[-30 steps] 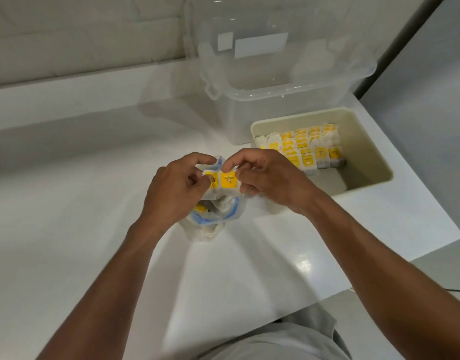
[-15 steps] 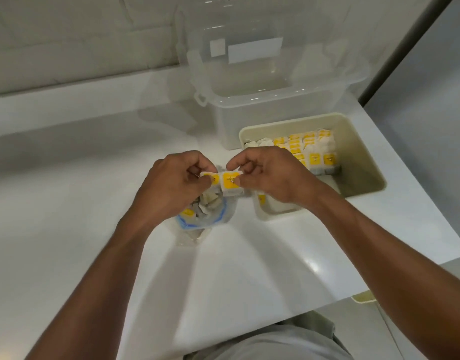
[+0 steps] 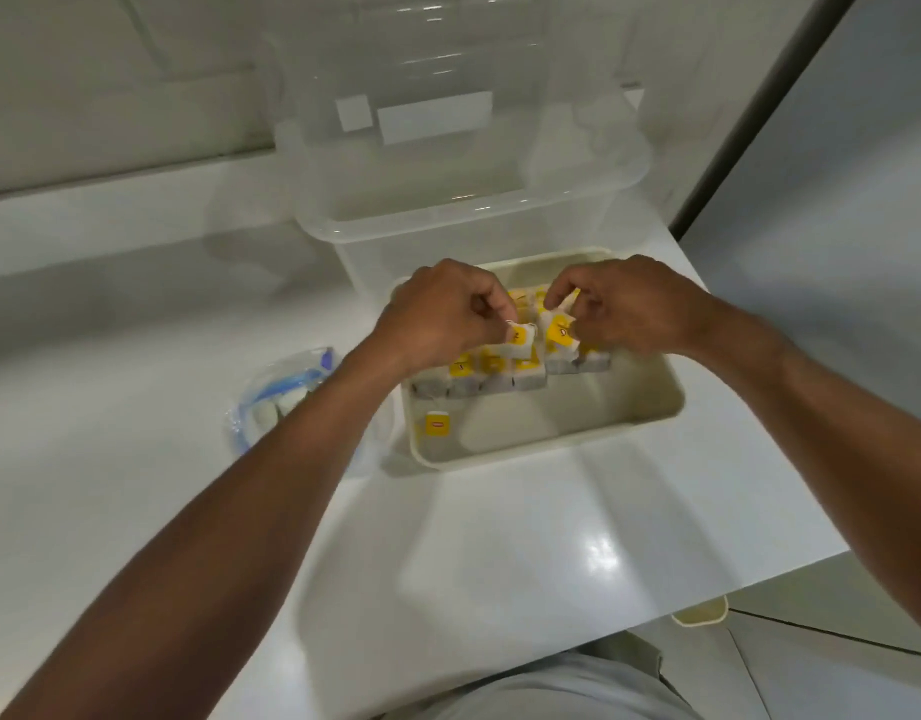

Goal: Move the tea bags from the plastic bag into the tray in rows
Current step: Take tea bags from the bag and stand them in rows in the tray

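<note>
Both hands are now working over the tray (image 3: pixel 552 452), having carried their load across from the plastic bag (image 3: pixel 287 397). Thumb against curled fingers, the left hand (image 3: pixel 437 309) and right hand (image 3: pixel 630 309) are each pinching one of the held tea bags (image 3: pixel 559 332) just above the packed rows (image 3: pixel 492 379) standing on edge. These soft, limp paper pouches with yellow tags are likely risking a snag that topples neighbours; one loose tag (image 3: pixel 438 425) is lying on the smooth cream floor.

The counter (image 3: pixel 500 537) looks glossy, smooth and white. The tray (image 3: pixel 650 407) is matt cream plastic. The plastic bag (image 3: pixel 287 392) is clear and crinkled.
</note>
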Motion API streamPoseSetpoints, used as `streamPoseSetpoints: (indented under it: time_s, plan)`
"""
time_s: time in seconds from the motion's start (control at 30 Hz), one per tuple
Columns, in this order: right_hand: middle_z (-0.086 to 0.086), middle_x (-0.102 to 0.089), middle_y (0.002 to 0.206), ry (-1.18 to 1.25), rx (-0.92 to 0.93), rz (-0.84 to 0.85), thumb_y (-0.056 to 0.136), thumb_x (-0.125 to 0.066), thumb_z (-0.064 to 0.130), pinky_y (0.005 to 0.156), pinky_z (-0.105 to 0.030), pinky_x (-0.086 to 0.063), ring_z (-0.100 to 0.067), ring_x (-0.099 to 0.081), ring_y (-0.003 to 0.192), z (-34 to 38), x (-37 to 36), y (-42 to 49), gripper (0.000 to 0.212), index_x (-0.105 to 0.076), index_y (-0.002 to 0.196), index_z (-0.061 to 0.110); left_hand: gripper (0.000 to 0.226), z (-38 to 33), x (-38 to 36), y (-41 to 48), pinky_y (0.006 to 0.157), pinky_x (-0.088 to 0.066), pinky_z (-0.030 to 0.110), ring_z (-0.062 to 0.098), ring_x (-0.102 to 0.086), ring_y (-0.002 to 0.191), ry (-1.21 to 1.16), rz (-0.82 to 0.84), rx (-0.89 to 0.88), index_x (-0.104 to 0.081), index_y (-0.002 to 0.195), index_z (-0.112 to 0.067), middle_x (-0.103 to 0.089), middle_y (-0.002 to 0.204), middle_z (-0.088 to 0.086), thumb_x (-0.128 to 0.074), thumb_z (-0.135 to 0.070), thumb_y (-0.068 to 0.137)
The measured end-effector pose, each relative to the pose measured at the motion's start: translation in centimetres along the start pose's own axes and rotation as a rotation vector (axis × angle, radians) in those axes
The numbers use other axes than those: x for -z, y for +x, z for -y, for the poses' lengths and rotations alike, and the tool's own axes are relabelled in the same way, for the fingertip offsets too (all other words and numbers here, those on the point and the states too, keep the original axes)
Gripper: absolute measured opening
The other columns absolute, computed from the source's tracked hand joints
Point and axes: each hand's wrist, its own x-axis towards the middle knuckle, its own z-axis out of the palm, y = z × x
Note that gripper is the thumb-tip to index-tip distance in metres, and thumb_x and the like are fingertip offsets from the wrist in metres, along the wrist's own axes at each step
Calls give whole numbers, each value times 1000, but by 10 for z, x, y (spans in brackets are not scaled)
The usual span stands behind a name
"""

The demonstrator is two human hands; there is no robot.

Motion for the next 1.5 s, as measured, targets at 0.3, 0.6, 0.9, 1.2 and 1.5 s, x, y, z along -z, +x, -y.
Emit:
streamPoseSetpoints:
  time_s: [0.3,0.6,0.9,1.2,1.5]
  plan:
    - [10,-65,89,-419,126,-57,90,-53,36,81,-37,-31,-18,-54,99,-39,-6,-5,18,-64,104,39,14,-3,-57,47,80,-55,35,9,-68,80,119,132,40,-74,79,-30,-67,71,-19,-84,-26,71]
    - [13,-67,82,-651,230,199,86,-58,20,76,-34,-22,-16,-57,90,-37,-8,8,12,-62,93,29,14,-6,-81,61,76,-55,35,12,-65,81,249,306,33,-69,78,-33,-69,77,-13,-82,-33,73]
    - [8,-36,58,-896,307,-9,88,-49,10,90,-44,-24,-20,-42,75,-39,-22,26,21,-59,77,26,23,0,-93,71,66,-38,28,21,-64,96,489,129,74,-70,96,-33,-70,98,-8,-69,-46,77]
    - [6,-51,70,-961,282,-50,80,-58,11,87,-42,-24,-21,-45,76,-29,-22,8,16,-54,74,25,40,-1,-93,51,69,-37,30,25,-62,100,599,18,-5,-58,108,-30,-60,108,-4,-65,-56,78]
    - [3,-65,95,-990,162,155,92,-51,21,108,-48,-24,-23,-55,103,-19,-40,3,16,-43,79,25,46,6,-115,47,62,-38,29,25,-66,91,690,5,-43,-68,92,-29,-66,98,-3,-65,-70,71]
